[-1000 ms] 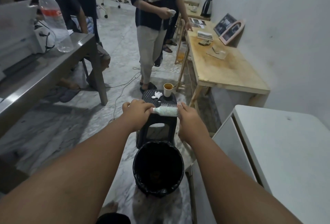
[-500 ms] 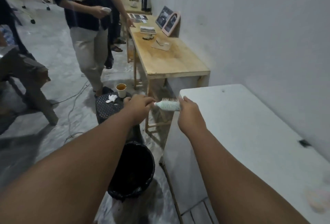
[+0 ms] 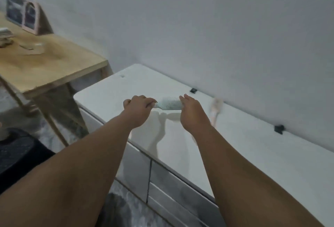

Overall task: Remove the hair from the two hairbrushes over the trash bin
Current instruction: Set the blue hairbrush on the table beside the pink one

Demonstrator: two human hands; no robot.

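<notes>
A pale green hairbrush (image 3: 169, 104) hangs level a little above the white cabinet top (image 3: 235, 145), bristles up. My left hand (image 3: 138, 108) grips its handle end with curled fingers. My right hand (image 3: 192, 111) holds the head end, with its fingers wrapped around the far tip. A second, pinkish hairbrush (image 3: 215, 111) lies blurred on the white top just right of my right hand, near the wall. The trash bin is out of view.
A wooden table (image 3: 50, 67) with picture frames (image 3: 25, 15) stands at the left. A black stool (image 3: 19, 150) shows at the lower left edge. Two small black clips (image 3: 279, 129) sit along the wall. Grey drawer fronts (image 3: 162, 181) lie below the white top.
My view and both hands have swung right, carrying the green brush from over the trash bin to above the white cabinet top. The bin and the standing person have left the view.
</notes>
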